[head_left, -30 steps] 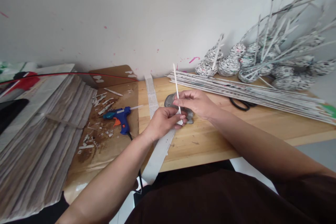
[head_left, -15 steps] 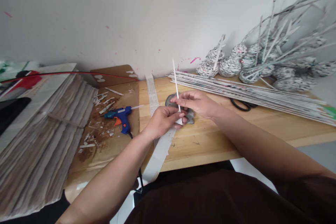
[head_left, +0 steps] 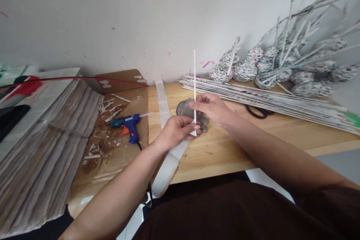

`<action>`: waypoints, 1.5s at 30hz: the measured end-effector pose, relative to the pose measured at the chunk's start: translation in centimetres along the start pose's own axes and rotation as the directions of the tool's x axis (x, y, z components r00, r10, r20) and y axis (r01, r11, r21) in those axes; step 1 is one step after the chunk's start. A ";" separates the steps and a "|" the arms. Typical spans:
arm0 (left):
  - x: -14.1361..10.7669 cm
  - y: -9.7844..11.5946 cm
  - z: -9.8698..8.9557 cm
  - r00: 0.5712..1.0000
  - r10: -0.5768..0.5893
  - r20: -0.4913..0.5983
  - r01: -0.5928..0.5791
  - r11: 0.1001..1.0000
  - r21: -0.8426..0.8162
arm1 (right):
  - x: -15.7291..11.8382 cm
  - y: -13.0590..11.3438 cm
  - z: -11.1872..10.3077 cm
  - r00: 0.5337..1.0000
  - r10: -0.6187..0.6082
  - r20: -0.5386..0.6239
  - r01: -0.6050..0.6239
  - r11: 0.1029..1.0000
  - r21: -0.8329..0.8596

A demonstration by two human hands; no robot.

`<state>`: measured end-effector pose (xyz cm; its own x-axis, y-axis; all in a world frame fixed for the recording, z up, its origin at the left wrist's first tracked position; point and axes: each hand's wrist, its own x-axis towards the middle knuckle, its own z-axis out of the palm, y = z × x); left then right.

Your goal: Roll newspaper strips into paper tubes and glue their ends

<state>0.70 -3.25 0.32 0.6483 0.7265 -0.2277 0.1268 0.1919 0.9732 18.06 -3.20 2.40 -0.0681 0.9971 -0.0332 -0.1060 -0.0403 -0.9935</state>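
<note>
A thin white stick (head_left: 194,78) is held near the centre of the frame, its long axis set almost vertical, with the free upper end pointed toward the top edge against the wall (head_left: 157,18) and the lower end directed down into the left hand (head_left: 177,130). There the stick is pinched between thumb and fingers, drawn closed with no visible gap. The right hand (head_left: 210,108) is placed higher, its thumb and fingertips curled at the stick's middle; how firmly it is gripped there cannot be told. Behind the hands a grey lump (head_left: 184,108) is partly hidden. A paper strip (head_left: 167,168) is laid on a slant below the left hand, its lower end bent at the table's edge. At centre left a blue glue gun (head_left: 131,127) is seen lying, nozzle aimed left.
</note>
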 end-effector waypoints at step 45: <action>-0.3 0.2 -0.3 0.996 0.029 0.089 -0.032 0.999 0.027 | 0.1 0.2 -0.2 0.986 -0.017 0.165 0.021 1.000 -0.023</action>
<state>0.31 -3.28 0.61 0.7156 0.6705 -0.1955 0.1267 0.1506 0.9804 18.28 -3.10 2.18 -0.2289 0.9735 0.0023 -0.0845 -0.0175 -0.9963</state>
